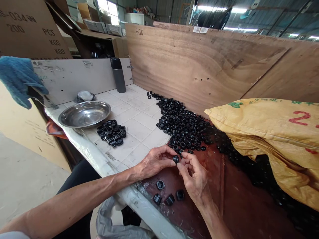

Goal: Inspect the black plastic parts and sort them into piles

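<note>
A small black plastic cap (175,159) is held between my two hands above the dark red board. My left hand (156,162) pinches it from the left with thumb and fingers. From the other side, my right hand (194,171) closes its thumb and fingertips against the same cap; whether a second part sits in those fingers is hidden. Several loose black caps (170,199) lie on the board below my hands. Just beyond my fingers spreads a large heap of black rings (183,124). To the left is a smaller pile of black caps (112,132).
A steel bowl (84,114) stands at the left table edge, with a dark flask (118,75) behind it. A blue towel (21,78) hangs over the side panel. The wooden partition (189,63) closes the back. A yellow woven sack (269,129) lies at right over more black parts.
</note>
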Motion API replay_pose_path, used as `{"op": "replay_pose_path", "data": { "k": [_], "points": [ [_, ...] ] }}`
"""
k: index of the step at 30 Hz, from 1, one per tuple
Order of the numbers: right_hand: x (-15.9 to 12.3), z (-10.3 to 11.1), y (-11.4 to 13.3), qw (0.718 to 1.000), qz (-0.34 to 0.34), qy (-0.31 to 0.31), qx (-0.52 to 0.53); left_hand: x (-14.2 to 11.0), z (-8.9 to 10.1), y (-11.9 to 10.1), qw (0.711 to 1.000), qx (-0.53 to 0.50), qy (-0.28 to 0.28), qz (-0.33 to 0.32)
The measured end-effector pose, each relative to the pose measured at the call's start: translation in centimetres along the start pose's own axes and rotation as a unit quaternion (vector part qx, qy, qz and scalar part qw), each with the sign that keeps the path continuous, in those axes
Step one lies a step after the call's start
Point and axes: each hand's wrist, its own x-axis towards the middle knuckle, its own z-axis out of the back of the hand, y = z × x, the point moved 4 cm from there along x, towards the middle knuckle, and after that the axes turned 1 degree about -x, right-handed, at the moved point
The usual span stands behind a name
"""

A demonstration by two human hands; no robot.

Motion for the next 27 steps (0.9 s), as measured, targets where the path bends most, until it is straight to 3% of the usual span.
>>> {"op": "replay_pose_path", "data": {
  "k": [5, 7, 11, 15, 17, 20, 23, 27],
  "points": [
    [-0.4, -0.7, 0.3, 1.000, 0.001, 0.013, -0.026, -0.2, 0.2, 0.6, 1.000, 0.025, 0.014, -0.006],
    [-0.6, -1.1, 0.3, 0.999, -0.025, 0.013, -0.032, -0.3, 0.6, 0.5, 0.994, 0.105, 0.014, -0.034],
    [-0.7, -1.6, 0.1, 0.993, -0.107, 0.044, -0.009, -0.8, 1.1, -0.4, 0.954, 0.283, 0.022, -0.095],
    [-0.3, -1.2, -0.8, 0.983, -0.142, 0.109, -0.045, -0.7, 0.7, -0.3, 0.927, 0.361, 0.098, 0.017],
    [0.1, -0.5, -1.7, 0.986, -0.118, 0.066, -0.100, -0.2, 0.8, -0.1, 0.915, 0.396, 0.057, 0.045],
    [0.6, 0.4, -2.7, 0.985, -0.043, -0.034, -0.162, 0.8, 1.1, 0.0, 0.886, 0.460, -0.052, -0.025],
    [0.9, 0.0, -3.4, 0.983, 0.025, -0.027, -0.181, 1.5, 0.9, 0.7, 0.861, 0.498, -0.032, -0.096],
    [1.0, -0.4, -3.3, 0.982, 0.057, -0.020, -0.179, 1.8, 0.8, 1.3, 0.855, 0.506, 0.012, -0.117]
  ]
}}
